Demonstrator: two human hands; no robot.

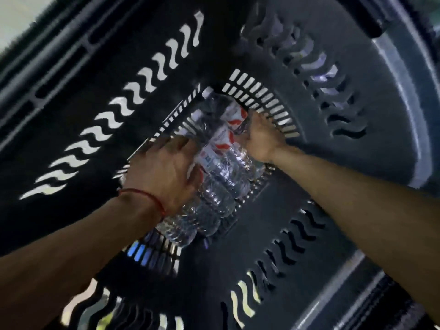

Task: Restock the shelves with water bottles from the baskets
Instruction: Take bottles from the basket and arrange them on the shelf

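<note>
Inside black basket (385,120), left hand (164,170) and right hand (260,141), fingers (253,121) gripping water bottles (223,170)

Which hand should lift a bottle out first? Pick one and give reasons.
Left, probably. The left hand grips the bottles at mid-length. The right hand holds them up by the labels, close to the basket wall.
</note>
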